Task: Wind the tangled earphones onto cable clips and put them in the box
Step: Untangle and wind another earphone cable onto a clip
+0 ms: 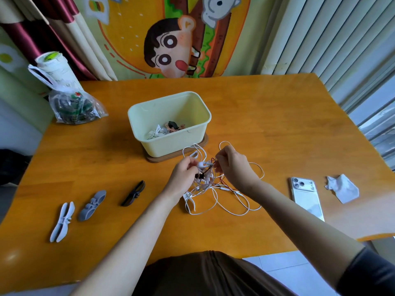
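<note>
The tangled earphones [208,182] are being pinched by the left hand [184,172] and right hand [232,165] above the table [277,124]. Three clips [92,205] are lying left of them, the box [171,124] behind.

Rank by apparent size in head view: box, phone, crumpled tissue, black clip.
1. box
2. phone
3. crumpled tissue
4. black clip: about as long as the tissue, but much thinner, so it covers less area.

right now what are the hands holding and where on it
Both pinch the tangled earphones: left hand at the knotted clump, right hand on a strand beside it.
</note>
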A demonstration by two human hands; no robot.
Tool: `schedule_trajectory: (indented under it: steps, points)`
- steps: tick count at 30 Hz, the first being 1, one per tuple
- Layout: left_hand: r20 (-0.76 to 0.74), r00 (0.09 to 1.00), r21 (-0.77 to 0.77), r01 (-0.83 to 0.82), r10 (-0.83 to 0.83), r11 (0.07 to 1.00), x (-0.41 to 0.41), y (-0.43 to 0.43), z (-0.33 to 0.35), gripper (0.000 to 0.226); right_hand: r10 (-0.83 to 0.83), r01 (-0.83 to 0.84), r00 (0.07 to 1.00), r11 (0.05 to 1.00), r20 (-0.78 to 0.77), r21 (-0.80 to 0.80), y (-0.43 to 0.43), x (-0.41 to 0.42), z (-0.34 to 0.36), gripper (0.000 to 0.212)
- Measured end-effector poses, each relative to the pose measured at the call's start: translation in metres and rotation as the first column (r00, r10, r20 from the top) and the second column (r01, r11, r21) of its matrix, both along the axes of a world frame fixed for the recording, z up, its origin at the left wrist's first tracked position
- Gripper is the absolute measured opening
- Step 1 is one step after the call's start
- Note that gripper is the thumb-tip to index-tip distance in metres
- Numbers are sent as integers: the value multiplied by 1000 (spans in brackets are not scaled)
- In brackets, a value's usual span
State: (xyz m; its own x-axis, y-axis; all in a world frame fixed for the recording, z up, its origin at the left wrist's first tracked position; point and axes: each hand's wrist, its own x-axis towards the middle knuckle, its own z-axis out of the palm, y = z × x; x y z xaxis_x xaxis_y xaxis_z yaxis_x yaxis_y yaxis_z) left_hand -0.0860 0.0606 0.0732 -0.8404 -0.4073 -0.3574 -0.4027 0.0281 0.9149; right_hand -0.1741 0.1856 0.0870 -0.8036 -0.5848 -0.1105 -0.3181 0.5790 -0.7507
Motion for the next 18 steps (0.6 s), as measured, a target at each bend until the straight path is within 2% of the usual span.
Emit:
schedule_trajectory:
  steps: [6, 12, 18]
  points:
    - [-40, 999, 155, 15, -9, 988, 0, 8, 5, 5, -15, 15, 999, 1000, -51, -7, 1, -4, -3, 11]
    - [-45, 999, -9, 13, -14, 1000, 3, 4, -4, 8, 8, -10, 999, 999, -46, -38, 5, -3, -1, 10]
    - [-31, 999, -250, -18, 11, 968, 1, 4, -11, 14, 58, -52, 992, 997, -113, 58, 8, 0, -1, 14]
